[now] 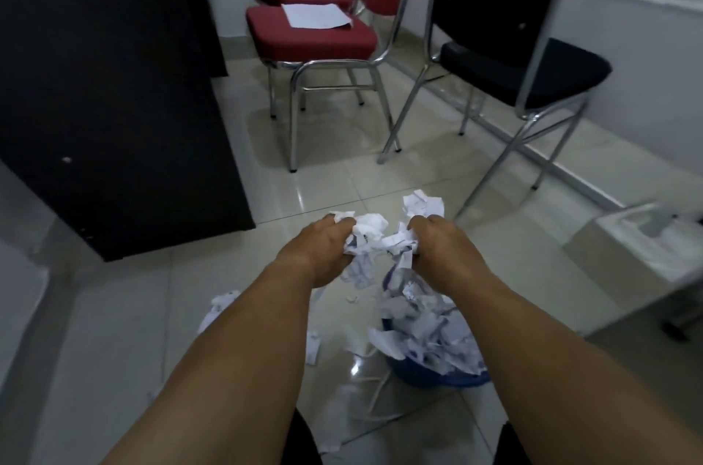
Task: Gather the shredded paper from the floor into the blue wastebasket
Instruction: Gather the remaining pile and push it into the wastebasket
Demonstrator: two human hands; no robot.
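My left hand (317,249) and my right hand (437,247) are both closed on one bundle of shredded paper (374,236), held up above the floor. Strips hang from the bundle toward the blue wastebasket (426,375), which sits on the tiles below my right forearm and is heaped with paper (426,327). Loose scraps (218,306) lie on the floor left of the basket, partly hidden by my left forearm. More strips (374,411) trail on the tiles in front of the basket.
A dark cabinet (114,91) stands at the left. Two red chairs (308,34), one with a white sheet (315,15) on its seat, and a black chair (532,69) stand ahead. A white box-like object (639,247) sits at the right.
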